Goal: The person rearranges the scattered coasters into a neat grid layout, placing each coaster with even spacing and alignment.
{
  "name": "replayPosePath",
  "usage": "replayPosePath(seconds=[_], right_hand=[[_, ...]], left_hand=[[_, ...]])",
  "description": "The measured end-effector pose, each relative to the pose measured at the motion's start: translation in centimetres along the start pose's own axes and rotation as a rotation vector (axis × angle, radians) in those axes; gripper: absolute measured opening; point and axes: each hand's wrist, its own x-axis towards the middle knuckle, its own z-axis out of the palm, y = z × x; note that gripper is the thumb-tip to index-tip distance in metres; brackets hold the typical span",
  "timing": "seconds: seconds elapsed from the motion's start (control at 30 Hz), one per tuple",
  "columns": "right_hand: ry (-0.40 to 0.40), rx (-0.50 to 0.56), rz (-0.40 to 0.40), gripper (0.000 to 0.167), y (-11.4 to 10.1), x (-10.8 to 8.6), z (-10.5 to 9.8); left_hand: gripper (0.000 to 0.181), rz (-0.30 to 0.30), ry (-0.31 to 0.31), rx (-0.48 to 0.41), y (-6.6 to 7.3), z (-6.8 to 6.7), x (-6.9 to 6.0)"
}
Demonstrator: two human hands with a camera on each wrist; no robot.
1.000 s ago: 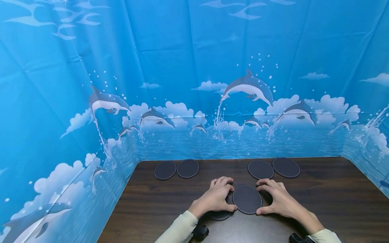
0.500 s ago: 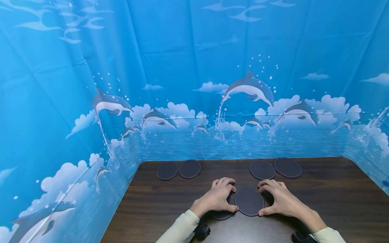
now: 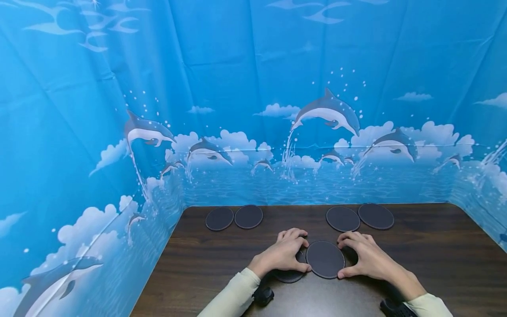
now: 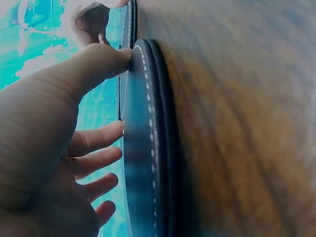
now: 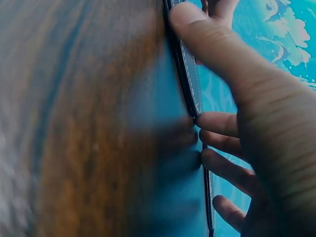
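Note:
A dark round coaster [image 3: 325, 259] with pale edge stitching lies between both hands on the wooden table. My left hand [image 3: 283, 251] has its thumb at the coaster's lower left rim and its fingers curved by the upper left. On the opposite side, the thumb and curved fingers of my right hand [image 3: 366, 257] touch the right rim. Beneath the left hand lies a second coaster [image 3: 288, 276], partly hidden by it. The left wrist view shows this nearer coaster [image 4: 140, 128] with a layered edge; whether it is a stack I cannot tell.
Two coasters, one at the far left [image 3: 219, 219] and its neighbour [image 3: 248, 216], lie near the table's back edge. Another pair, a coaster [image 3: 343, 219] and one beside it [image 3: 376, 216], lies at the back right. A blue dolphin-print curtain [image 3: 222, 88] encloses the table [image 3: 447, 264].
The head view has shifted slightly. Both hands and the coasters keep nearly the same positions relative to one another.

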Motion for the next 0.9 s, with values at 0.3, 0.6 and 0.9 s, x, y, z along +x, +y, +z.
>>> replayPosePath(seconds=[0.3,0.6,0.9], right_hand=[[-0.041,0.059,-0.025,0.056,0.0,0.2,-0.6],[-0.046,0.101,0.002,0.053,0.6,0.1,-1.5],[0.023,0.091,0.0,0.052,2.2,-0.5,-2.3]], left_hand=[[0.053,-0.01,-0.006,-0.003,-0.3,0.1,-0.3],[0.048,-0.052,0.001,-0.004,1.3,-1.2,0.4],[0.051,-0.065,0.073,-0.045,0.9,-2.4,2.0]])
